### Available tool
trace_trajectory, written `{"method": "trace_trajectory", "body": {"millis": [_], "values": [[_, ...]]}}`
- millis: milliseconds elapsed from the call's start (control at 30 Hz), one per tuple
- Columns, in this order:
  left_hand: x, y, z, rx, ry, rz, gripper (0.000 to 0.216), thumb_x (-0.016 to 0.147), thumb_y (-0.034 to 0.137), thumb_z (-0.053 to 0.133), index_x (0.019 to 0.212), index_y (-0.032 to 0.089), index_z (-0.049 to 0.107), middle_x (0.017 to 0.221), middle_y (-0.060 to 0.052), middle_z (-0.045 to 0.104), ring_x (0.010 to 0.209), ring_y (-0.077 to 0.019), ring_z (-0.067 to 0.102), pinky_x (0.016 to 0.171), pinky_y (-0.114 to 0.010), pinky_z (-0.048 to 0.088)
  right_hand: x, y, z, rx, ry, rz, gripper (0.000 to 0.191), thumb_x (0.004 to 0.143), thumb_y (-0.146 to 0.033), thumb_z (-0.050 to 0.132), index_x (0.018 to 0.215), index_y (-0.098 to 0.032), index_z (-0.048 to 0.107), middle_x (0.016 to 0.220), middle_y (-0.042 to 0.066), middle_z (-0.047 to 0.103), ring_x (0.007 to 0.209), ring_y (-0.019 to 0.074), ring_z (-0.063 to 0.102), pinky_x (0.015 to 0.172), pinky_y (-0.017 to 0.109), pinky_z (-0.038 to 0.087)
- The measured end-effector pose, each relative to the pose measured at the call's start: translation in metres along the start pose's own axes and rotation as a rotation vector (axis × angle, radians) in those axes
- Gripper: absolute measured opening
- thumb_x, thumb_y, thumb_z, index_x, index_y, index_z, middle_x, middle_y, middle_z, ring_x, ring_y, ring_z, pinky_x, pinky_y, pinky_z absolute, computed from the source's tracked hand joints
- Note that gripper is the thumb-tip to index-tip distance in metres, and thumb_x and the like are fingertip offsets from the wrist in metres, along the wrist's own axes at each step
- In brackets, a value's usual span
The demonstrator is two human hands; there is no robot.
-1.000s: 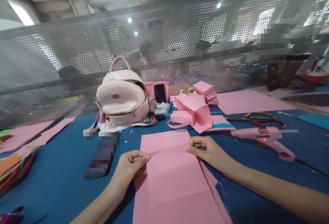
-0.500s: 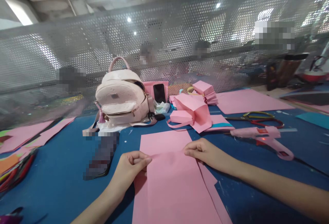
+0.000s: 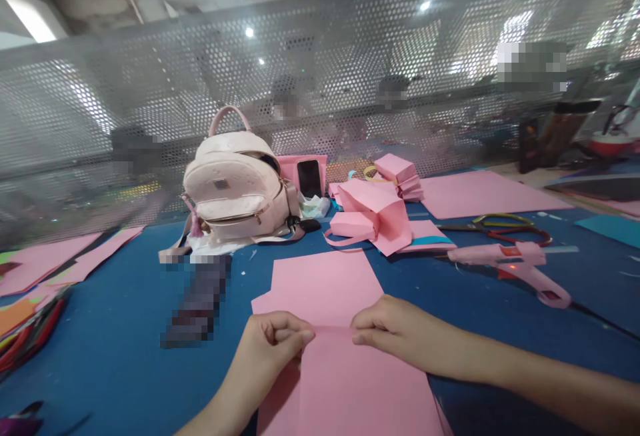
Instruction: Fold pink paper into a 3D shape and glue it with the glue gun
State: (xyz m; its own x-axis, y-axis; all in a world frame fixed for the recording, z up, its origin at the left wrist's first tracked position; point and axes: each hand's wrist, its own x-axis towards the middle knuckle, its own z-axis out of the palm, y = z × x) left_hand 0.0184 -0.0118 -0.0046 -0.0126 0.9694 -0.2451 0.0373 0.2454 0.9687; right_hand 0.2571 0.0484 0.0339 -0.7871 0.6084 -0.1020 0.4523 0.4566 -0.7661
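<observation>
Together, the left hand [image 3: 280, 346] and right hand [image 3: 397, 333] pinch a pink sheet [image 3: 360, 383] between fingers and thumbs; a backpack [image 3: 233, 189] stands near the far edge of the tabletop [image 3: 125, 329]

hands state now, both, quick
Left hand: closed, thumb and fingers pinching a rectangular pink paper sheet on its left side.
Right hand: closed, pinching the same sheet on its right side.

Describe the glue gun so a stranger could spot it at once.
On the blue table, look past the right hand, farther rightward, just nearer than the scissors. There lies the pink, pistol-shaped glue gun. Unlike the scissors, it shows a small red light and trails a black cord.
</observation>
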Motion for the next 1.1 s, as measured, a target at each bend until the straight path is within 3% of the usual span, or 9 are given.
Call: {"method": "trace_trajectory", "body": {"millis": [100,233,467,600,800,933,1100], "values": [[-0.004,0.003,0.001,0.006,-0.013,-0.008,0.044,0.064,0.055,0.084,0.066,0.013,0.073,0.047,0.004,0.048,0.044,-0.0055,0.035,0.047,-0.019,0.026,0.002,-0.001,0.0,-0.023,0.046,0.0,0.035,0.097,-0.034,0.046,0.065,-0.019,0.041,0.062,-0.003,0.045,0.063,0.0139,0.044,0.062,0.027,0.029],[-0.006,0.008,-0.001,0.016,-0.033,-0.004,0.052,0.067,0.061,0.081,0.056,0.013,0.063,0.047,0.007,0.035,0.047,-0.0047,0.023,0.049,-0.021,0.015,0.005,0.001,-0.005,0.02,0.157,-0.003,0.041,0.098,-0.041,0.044,0.063,-0.02,0.038,0.059,-0.004,0.036,0.058,0.0127,0.037,0.06,0.027,0.028],[-0.008,0.011,-0.002,0.013,-0.026,-0.018,0.051,0.067,0.061,0.081,0.058,0.013,0.065,0.048,0.004,0.044,0.047,-0.006,0.029,0.05,-0.022,0.018,0.006,0.008,-0.019,0.034,0.311,0.003,0.042,0.097,-0.047,0.041,0.066,-0.02,0.047,0.065,-0.001,0.047,0.063,0.0154,0.046,0.061,0.027,0.034],[-0.013,0.012,0.002,-0.008,-0.023,-0.027,0.051,0.065,0.062,0.082,0.06,0.013,0.069,0.048,0.001,0.051,0.046,-0.0067,0.035,0.05,-0.022,0.023,-0.001,0.005,-0.042,-0.033,0.442,0.001,0.043,0.096,-0.051,0.044,0.069,-0.02,0.055,0.068,0.001,0.056,0.065,0.0178,0.052,0.062,0.028,0.038],[-0.016,0.01,0.007,-0.031,-0.024,-0.026,0.049,0.063,0.06,0.085,0.064,0.012,0.073,0.047,0.0,0.055,0.044,-0.0073,0.041,0.048,-0.02,0.029,-0.015,-0.003,-0.073,-0.138,0.665,-0.042,0.052,0.094,-0.061,0.048,0.063,-0.02,0.059,0.061,0.002,0.054,0.059,0.0179,0.049,0.056,0.03,0.036],[-0.016,0.012,0.007,-0.043,-0.021,-0.011,0.049,0.062,0.059,0.086,0.063,0.013,0.072,0.049,0.0,0.058,0.046,-0.0093,0.049,0.051,-0.021,0.041,-0.021,-0.004,-0.086,-0.153,0.707,-0.051,0.052,0.094,-0.064,0.049,0.068,-0.021,0.063,0.067,0.003,0.06,0.063,0.0194,0.053,0.057,0.031,0.037],[-0.015,0.014,0.007,-0.07,-0.056,0.0,0.047,0.065,0.058,0.086,0.068,0.014,0.07,0.057,-0.005,0.07,0.051,-0.0191,0.069,0.062,-0.028,0.054,-0.023,0.001,-0.098,-0.194,0.712,-0.046,0.048,0.095,-0.061,0.049,0.074,-0.022,0.066,0.073,0.003,0.065,0.069,0.0206,0.057,0.062,0.032,0.04]]}}
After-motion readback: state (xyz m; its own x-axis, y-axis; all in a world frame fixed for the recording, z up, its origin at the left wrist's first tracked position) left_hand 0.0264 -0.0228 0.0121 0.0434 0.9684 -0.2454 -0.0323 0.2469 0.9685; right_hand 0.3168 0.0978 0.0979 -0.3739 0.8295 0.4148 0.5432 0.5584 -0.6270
